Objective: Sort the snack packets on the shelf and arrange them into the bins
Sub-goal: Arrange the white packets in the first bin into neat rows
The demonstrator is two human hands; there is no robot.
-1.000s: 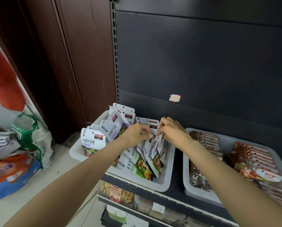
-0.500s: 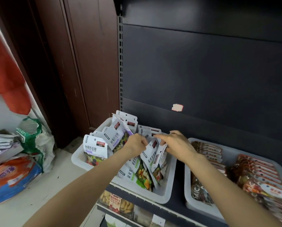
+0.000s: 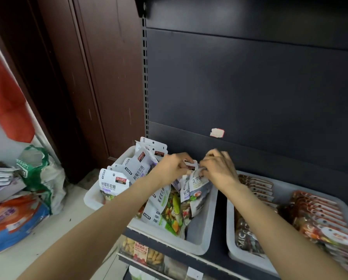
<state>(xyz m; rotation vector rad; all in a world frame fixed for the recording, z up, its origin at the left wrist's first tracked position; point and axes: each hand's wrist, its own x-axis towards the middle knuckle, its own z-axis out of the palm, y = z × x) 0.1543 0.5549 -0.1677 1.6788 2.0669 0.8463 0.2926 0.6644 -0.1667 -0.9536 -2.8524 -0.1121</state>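
Now both hands have closed in: left hand and right hand each pinch 1 upright packet top, their grip above the left bin, regrouping its contents.

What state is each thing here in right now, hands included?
Left hand: fingers curled, pinching packet tops in the left bin.
Right hand: fingers curled on the same bunch of packets.
Held packets: upright, bunched between both hands.
Left bin: on the shelf, holding mixed, tilted packets.
Right bin: on the shelf, packets in neat overlapping rows.
Green and white bag: on the floor, top open.
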